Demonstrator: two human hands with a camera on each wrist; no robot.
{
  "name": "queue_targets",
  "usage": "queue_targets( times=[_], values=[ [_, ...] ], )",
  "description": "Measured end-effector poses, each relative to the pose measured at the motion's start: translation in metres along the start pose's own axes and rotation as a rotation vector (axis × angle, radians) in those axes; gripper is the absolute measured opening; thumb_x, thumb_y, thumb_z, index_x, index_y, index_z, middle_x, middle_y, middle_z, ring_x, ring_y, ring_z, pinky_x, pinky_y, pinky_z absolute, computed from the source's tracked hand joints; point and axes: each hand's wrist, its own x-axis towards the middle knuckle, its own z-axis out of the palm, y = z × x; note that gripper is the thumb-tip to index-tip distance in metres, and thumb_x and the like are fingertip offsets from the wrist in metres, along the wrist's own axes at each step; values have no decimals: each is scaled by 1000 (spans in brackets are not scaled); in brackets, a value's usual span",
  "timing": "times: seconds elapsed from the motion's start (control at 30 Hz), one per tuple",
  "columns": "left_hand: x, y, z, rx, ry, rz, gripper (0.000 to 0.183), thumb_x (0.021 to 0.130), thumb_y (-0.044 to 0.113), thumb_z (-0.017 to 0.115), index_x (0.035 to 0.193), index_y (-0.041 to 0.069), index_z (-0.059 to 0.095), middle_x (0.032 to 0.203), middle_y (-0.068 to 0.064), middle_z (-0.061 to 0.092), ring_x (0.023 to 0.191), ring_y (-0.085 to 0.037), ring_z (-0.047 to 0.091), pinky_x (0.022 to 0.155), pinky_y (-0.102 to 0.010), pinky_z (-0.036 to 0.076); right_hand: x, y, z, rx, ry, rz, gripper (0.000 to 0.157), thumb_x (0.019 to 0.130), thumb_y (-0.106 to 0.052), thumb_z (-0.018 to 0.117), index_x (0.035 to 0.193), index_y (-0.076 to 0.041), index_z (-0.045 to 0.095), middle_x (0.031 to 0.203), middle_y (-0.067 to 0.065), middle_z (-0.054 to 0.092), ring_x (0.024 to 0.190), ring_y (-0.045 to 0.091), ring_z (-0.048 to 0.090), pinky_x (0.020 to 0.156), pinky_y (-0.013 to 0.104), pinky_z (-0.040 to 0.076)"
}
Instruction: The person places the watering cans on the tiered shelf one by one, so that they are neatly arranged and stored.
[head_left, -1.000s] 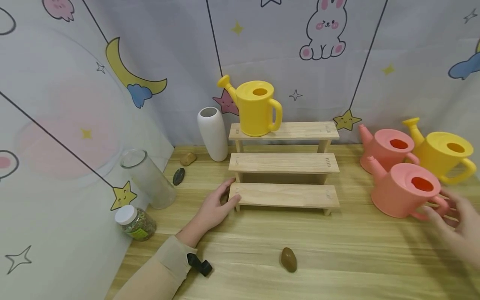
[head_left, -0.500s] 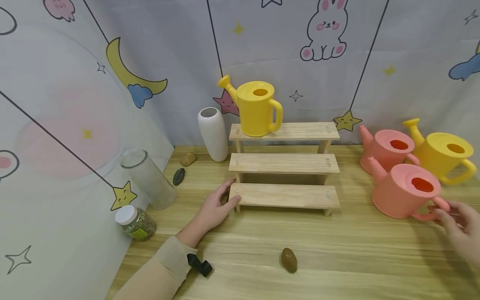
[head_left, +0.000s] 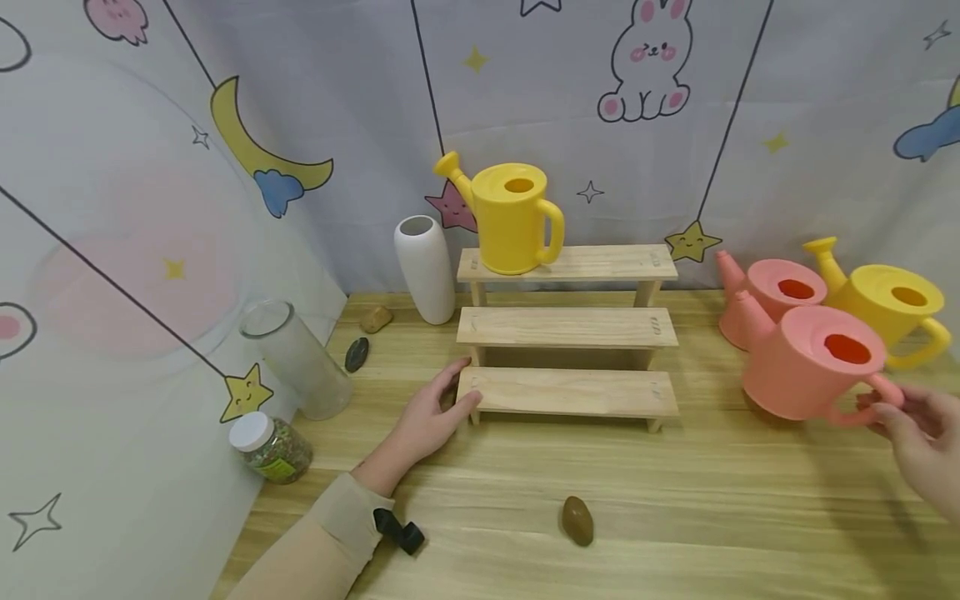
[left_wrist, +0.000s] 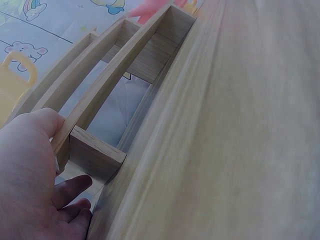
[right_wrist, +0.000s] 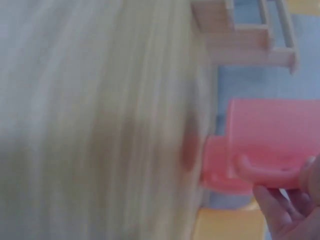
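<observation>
My right hand (head_left: pixel 926 446) grips the handle of a pink watering can (head_left: pixel 806 367), thumb on top, the can tilted slightly with its spout to the left. In the right wrist view this can (right_wrist: pixel 280 132) hangs clear of the table. My left hand (head_left: pixel 435 412) holds the left end of a three-tier wooden stand (head_left: pixel 570 392), thumb over the lowest step's corner. In the left wrist view the other fingers (left_wrist: pixel 72 192) curl beside the stand's leg. A yellow watering can (head_left: pixel 512 221) stands on the top step, toward its left.
Behind the held can stand a second pink can (head_left: pixel 772 287) and a yellow one (head_left: pixel 885 304). At left are a white vase (head_left: pixel 427 271), a glass vase (head_left: pixel 300 362), a lidded jar (head_left: pixel 273 448) and two stones (head_left: pixel 367 333). A brown stone (head_left: pixel 577 521) lies in front.
My right hand has closed around the pink can's handle and raised the can off the table, its spout rising. My left hand and the stand have stayed put.
</observation>
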Motion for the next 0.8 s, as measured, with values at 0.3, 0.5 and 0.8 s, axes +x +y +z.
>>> queue_targets(
  times=[0.3, 0.5, 0.8],
  values=[
    [0, -4, 1, 6, 16, 8, 66, 97, 58, 61, 156, 34, 40, 160, 0, 46, 144, -24, 51, 120, -48, 41, 36, -53, 8, -63, 32, -55, 44, 103, 4, 49, 110, -40, 52, 100, -33, 56, 85, -24, 58, 77, -4, 46],
    [-1, -3, 0, 6, 17, 2, 66, 97, 58, 61, 156, 35, 40, 160, 0, 46, 145, -24, 50, 120, -49, 41, 66, -89, 18, -88, -39, -23, 23, 105, -4, 49, 119, -18, 61, 103, -32, 55, 87, -26, 57, 78, -4, 45],
    [-1, -1, -1, 8, 11, 7, 66, 98, 59, 61, 156, 35, 40, 160, -1, 46, 144, -25, 51, 119, -49, 42, 90, -129, 39, -389, -146, 32, 50, 106, -39, 50, 137, -2, 59, 116, 12, 72, 83, -28, 48, 52, 8, 41]
  ],
)
